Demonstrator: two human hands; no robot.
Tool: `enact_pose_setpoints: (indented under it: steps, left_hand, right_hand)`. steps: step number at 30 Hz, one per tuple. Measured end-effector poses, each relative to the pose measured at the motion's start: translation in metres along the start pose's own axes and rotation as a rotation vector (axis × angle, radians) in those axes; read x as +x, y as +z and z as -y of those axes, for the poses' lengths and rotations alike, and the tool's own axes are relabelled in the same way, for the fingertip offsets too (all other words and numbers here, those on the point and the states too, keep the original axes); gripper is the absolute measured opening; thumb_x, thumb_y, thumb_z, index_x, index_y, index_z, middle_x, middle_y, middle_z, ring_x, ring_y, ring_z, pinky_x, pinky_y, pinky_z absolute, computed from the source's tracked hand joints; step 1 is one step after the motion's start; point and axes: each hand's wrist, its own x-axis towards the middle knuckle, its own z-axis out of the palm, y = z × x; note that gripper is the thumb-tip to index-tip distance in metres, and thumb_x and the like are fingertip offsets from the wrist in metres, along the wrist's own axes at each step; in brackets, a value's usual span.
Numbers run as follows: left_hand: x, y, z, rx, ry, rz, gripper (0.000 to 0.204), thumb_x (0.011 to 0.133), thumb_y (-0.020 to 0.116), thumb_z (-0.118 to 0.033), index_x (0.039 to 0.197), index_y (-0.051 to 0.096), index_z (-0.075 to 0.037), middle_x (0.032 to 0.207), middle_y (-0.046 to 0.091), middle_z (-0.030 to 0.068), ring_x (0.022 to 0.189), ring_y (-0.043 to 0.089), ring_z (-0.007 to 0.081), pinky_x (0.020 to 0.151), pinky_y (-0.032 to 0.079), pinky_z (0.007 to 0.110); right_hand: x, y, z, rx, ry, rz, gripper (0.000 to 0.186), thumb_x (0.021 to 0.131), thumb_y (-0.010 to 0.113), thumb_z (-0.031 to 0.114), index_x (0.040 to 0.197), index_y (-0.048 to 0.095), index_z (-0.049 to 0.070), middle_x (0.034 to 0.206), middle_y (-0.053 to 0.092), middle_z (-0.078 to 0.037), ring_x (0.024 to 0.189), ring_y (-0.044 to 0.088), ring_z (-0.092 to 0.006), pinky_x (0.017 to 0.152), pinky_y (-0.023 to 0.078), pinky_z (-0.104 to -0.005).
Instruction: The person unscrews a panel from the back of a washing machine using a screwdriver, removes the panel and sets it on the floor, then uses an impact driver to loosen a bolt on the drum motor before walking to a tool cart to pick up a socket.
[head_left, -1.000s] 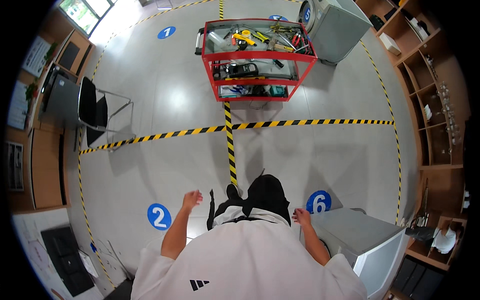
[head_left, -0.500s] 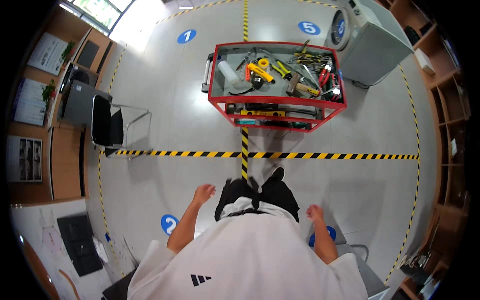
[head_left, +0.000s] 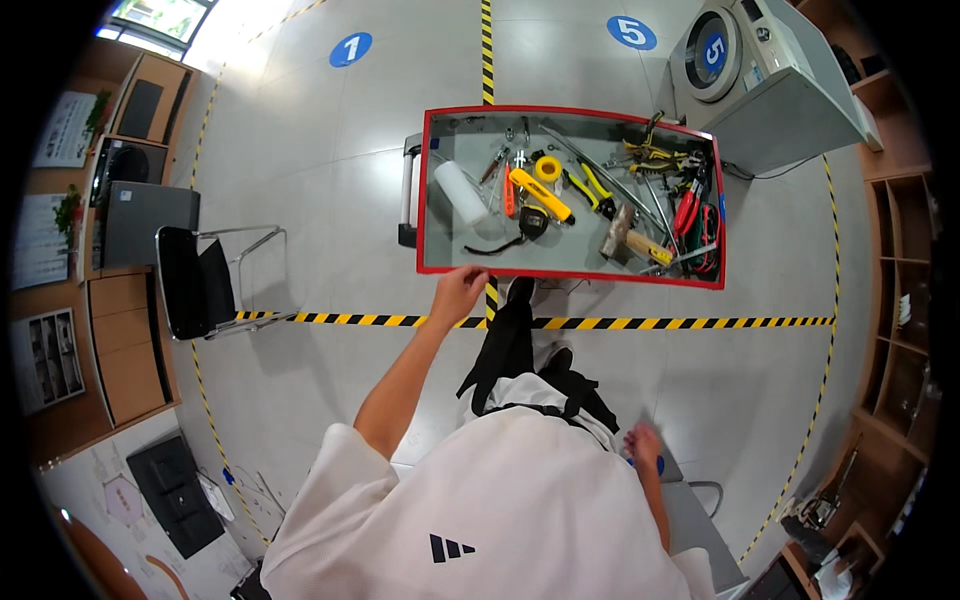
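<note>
Ahead of me stands a red tool cart (head_left: 590, 277) with a grey top tray. In it lie a white bottle (head_left: 459, 192), a yellow utility knife (head_left: 543, 196), an orange cutter (head_left: 509, 192), a roll of yellow tape (head_left: 547, 168), a tape measure (head_left: 534, 222), yellow-green wire strippers (head_left: 590, 190), a hammer (head_left: 636, 238) and red-handled pliers (head_left: 687, 212). My left hand (head_left: 461, 294) reaches the tray's near rim, its fingers loosely bent and holding nothing; whether they touch the rim is unclear. Down by my right side, my right hand (head_left: 643, 444) is empty, with fingers loosely apart.
A black chair (head_left: 185, 280) stands at the left. At the far right is a washing machine (head_left: 745, 60), and wooden shelves (head_left: 905, 270) line the right wall. Near my right hip is a grey seat (head_left: 700, 520). Black-and-yellow tape (head_left: 680, 323) marks the floor.
I have come closer to the cart, stepping forward. My left hand has moved forward to the tray's near rim. My right hand stays low at my side.
</note>
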Motion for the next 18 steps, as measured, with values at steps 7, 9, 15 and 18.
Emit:
enact_pose_setpoints:
  steps: [7, 9, 15, 18]
  left_hand:
    - [0.146, -0.022, -0.022, 0.061, 0.137, -0.079, 0.017, 0.080, 0.063, -0.013, 0.091, 0.063, 0.000, 0.080, 0.066, 0.0140, 0.075, 0.066, 0.0230, 0.066, 0.049, 0.030]
    - [0.176, -0.023, -0.018, 0.089, 0.182, -0.087, 0.017, 0.078, 0.063, -0.013, 0.090, 0.063, -0.001, 0.079, 0.066, 0.0144, 0.074, 0.065, 0.0234, 0.066, 0.049, 0.030]
    - [0.241, -0.015, 0.006, 0.340, 0.109, -0.036, 0.023, 0.074, 0.066, -0.014, 0.094, 0.062, -0.002, 0.086, 0.064, 0.0154, 0.082, 0.062, 0.0307, 0.072, 0.049, 0.037]
    - [0.261, -0.004, 0.005, 0.514, 0.051, 0.049, 0.029, 0.074, 0.067, -0.019, 0.098, 0.061, -0.004, 0.092, 0.062, 0.0159, 0.090, 0.060, 0.0316, 0.075, 0.047, 0.039]
  right_hand:
    - [-0.027, 0.052, 0.026, -0.121, -0.020, -0.027, 0.024, 0.090, 0.053, 0.026, 0.104, 0.059, 0.007, 0.080, 0.063, -0.006, 0.062, 0.059, -0.0133, 0.048, 0.045, -0.0253]
    - [-0.035, 0.070, 0.052, -0.169, -0.047, -0.019, 0.028, 0.090, 0.052, 0.025, 0.109, 0.058, 0.005, 0.088, 0.064, -0.008, 0.069, 0.063, -0.0147, 0.052, 0.048, -0.0253]
    - [-0.033, 0.098, 0.105, -0.111, -0.147, -0.028, 0.032, 0.090, 0.054, 0.030, 0.110, 0.058, 0.005, 0.090, 0.063, -0.006, 0.072, 0.062, -0.0132, 0.056, 0.046, -0.0243]
    - [-0.035, 0.105, 0.115, -0.095, -0.118, -0.052, 0.032, 0.089, 0.055, 0.030, 0.111, 0.057, 0.005, 0.090, 0.063, -0.005, 0.072, 0.061, -0.0121, 0.057, 0.045, -0.0236]
